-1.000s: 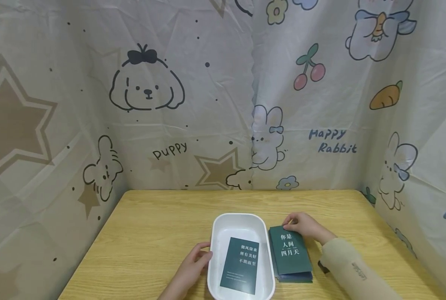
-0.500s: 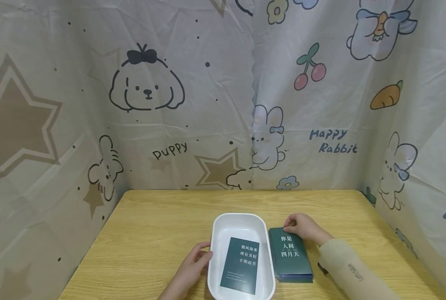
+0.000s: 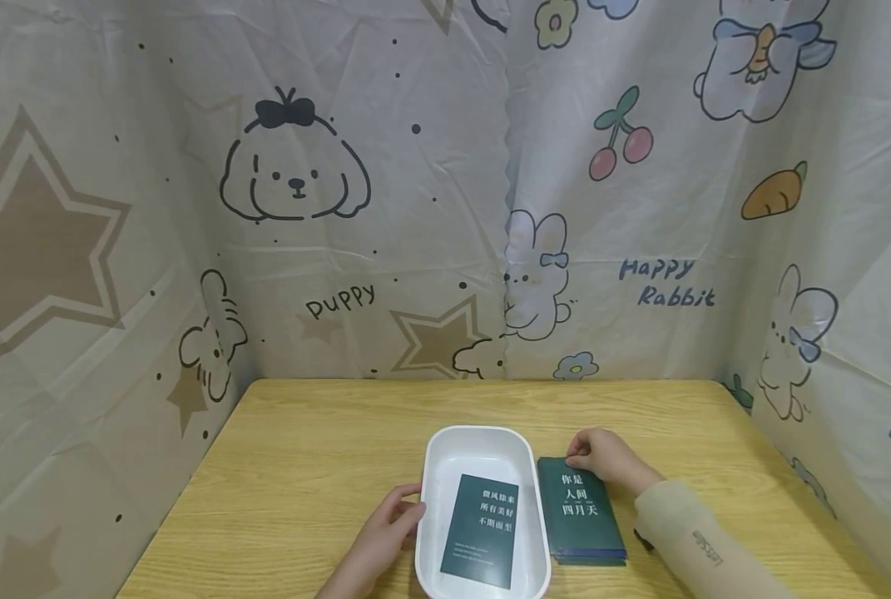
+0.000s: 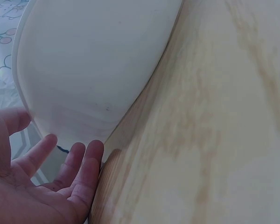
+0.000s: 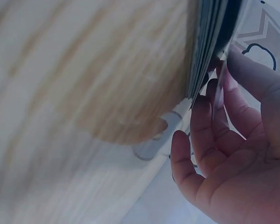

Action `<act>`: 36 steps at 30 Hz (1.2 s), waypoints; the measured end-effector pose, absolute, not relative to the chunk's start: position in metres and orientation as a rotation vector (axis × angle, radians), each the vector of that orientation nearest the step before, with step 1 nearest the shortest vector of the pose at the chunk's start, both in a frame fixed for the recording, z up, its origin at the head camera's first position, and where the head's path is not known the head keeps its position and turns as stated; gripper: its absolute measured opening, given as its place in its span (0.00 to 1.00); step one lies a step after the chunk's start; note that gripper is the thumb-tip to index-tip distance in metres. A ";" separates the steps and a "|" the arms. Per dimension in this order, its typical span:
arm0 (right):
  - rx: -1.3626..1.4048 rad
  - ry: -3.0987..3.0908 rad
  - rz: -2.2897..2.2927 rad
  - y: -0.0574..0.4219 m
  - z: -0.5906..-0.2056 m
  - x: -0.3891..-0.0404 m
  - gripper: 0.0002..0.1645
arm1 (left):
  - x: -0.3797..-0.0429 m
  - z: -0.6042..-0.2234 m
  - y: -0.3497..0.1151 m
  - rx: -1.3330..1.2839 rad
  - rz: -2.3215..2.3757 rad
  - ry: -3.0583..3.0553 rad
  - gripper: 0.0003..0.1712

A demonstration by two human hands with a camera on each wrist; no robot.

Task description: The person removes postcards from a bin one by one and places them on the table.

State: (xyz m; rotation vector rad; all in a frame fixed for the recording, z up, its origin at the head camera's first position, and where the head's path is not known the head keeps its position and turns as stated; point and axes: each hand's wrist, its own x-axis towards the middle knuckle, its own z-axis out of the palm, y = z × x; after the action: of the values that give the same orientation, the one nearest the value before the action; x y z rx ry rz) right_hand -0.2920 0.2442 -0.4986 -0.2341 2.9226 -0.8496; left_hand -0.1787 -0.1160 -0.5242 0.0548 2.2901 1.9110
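Note:
A white tray (image 3: 478, 430) sits near the front of the table, holding one dark green card (image 3: 478, 532) with white Chinese characters. My left hand (image 3: 382, 531) touches the tray's left side with extended fingers; its fingertips meet the outer wall (image 4: 88, 93) in the left wrist view. Right of the tray lies a stack of similar cards (image 5: 203, 51), its top card (image 3: 581, 517) green with white writing. At the stack's far edge, my right hand (image 3: 607, 457) pinches that top card between thumb and fingers. Several layered card edges show in the right wrist view.
The yellow wood-grain table (image 3: 325, 441) stretches behind and to both sides of the tray. A printed curtain (image 3: 415, 208) with cartoon animals and stars hangs along its back and sides. A small dark item (image 3: 643, 540) shows beside the right sleeve.
My right hand has drawn slightly toward me with the top card, which now lies straighter over the stack and covers more of its near end. The left hand and tray stay put.

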 end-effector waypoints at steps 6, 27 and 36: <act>-0.251 2.946 -0.829 0.243 -0.498 -0.290 0.04 | -0.179 -0.524 -0.115 0.045 1.907 2.292 0.29; -0.299 3.018 -0.756 0.245 -0.500 -0.291 0.07 | -0.180 -0.525 -0.115 0.045 1.916 2.287 0.29; -0.351 3.101 -0.692 0.233 -0.486 -0.288 0.05 | -0.180 -0.525 -0.114 0.038 1.910 2.285 0.30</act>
State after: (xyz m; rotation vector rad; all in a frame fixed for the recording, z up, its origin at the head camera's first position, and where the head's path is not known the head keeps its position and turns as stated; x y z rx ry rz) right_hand -0.2877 0.2327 -0.4863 -0.3509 3.1012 -0.6918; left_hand -0.1796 -0.1140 -0.5252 0.0376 2.2854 1.9101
